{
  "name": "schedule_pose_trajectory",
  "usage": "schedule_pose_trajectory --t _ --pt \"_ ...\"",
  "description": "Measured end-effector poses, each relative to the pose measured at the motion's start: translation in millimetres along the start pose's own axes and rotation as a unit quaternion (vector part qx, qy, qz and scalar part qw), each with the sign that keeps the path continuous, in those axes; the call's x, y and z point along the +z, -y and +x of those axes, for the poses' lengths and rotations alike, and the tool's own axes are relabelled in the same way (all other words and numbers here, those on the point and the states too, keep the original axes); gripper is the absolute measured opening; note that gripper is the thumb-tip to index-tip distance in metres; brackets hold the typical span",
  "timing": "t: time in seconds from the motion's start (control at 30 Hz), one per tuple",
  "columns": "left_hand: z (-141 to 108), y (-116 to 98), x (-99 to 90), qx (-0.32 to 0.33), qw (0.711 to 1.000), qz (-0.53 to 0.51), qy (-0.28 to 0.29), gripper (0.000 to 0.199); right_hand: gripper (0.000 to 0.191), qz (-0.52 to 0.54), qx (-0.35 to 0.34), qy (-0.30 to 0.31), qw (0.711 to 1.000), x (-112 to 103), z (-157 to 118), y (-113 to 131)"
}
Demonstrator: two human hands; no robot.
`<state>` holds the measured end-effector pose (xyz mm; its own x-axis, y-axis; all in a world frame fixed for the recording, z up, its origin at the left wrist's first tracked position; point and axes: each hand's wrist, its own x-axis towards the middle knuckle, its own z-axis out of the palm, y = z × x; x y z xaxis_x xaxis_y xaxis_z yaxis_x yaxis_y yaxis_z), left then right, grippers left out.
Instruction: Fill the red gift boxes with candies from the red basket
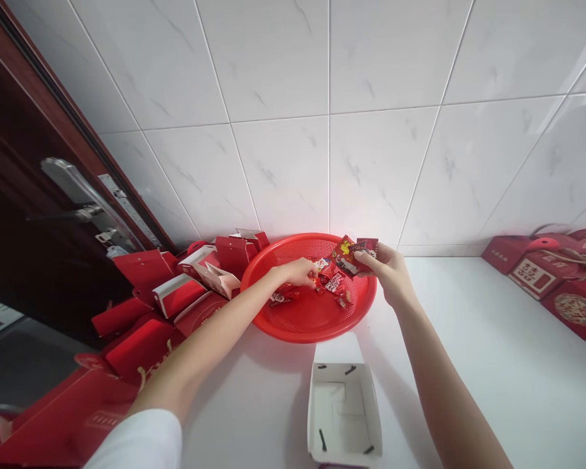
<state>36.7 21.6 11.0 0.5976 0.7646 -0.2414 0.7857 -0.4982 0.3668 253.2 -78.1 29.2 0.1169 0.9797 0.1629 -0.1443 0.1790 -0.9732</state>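
Note:
A round red plastic basket [317, 326] with perforated sides stands against the wall and holds several small wrapped candies [334, 283]. My left hand [300, 272] reaches into it, fingers pinched together at the red wrappers; what exactly they grip is too small to make out. Over the basket's right rim, my right hand [388, 267] is closed on candy packets [346, 256], one red with yellow print and one darker red. In front of the basket sits an open white paper box [344, 417], its inside showing bare white walls with dark slots.
Several red cardboard boxes [141, 345], some open, crowd the left side. Closed red gift boxes [542, 270] with twine handles stand at the far right of the white table [469, 365]. A tiled wall [283, 169] rises behind; a dark door [24, 130] is at left.

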Motion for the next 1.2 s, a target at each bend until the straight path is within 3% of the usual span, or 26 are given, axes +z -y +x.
schedule_pose_trajectory --t 0.17,0.27,0.4,0.53,0.63,0.83,0.93,1.03,1.2 --pt "-30.5 -25.1 -13.8 0.059 0.985 -0.102 -0.128 0.034 0.037 -0.021 -0.029 0.008 0.999 -2.2 -7.9 15.3" --pt "-56.0 -42.4 -10.8 0.106 0.957 -0.208 -0.170 0.041 0.031 -0.035 -0.042 0.056 0.997 -5.9 -18.2 31.1" --pt "-92.1 -55.8 -2.4 0.126 0.908 -0.364 -0.163 0.046 0.022 -0.030 -0.058 0.160 0.985 -13.3 -38.7 54.7" --pt "-125.9 -64.1 4.3 0.134 0.902 -0.376 -0.164 0.035 0.022 -0.038 -0.077 0.210 0.974 -18.5 -64.2 74.4" --pt "-146.2 -76.4 11.6 0.109 0.935 -0.310 -0.134 0.026 0.025 -0.095 -0.062 0.252 0.961 -18.7 -82.8 83.9" --pt "-164.0 -98.9 23.2 0.105 0.977 -0.186 0.012 0.018 0.029 -0.243 -0.062 0.322 0.913 -11.0 -102.1 85.1" --pt "-165.6 -95.9 22.7 0.094 0.983 -0.148 0.061 0.013 0.028 -0.272 -0.029 0.367 0.889 -5.8 -103.8 78.7" --pt "-166.3 -85.6 22.0 0.078 0.985 -0.127 0.090 0.022 0.019 -0.320 0.012 0.402 0.858 0.5 -105.8 72.3" --pt "-164.8 -71.3 23.9 0.091 0.978 -0.143 0.121 0.038 0.010 -0.364 -0.013 0.430 0.826 14.4 -109.9 64.1"
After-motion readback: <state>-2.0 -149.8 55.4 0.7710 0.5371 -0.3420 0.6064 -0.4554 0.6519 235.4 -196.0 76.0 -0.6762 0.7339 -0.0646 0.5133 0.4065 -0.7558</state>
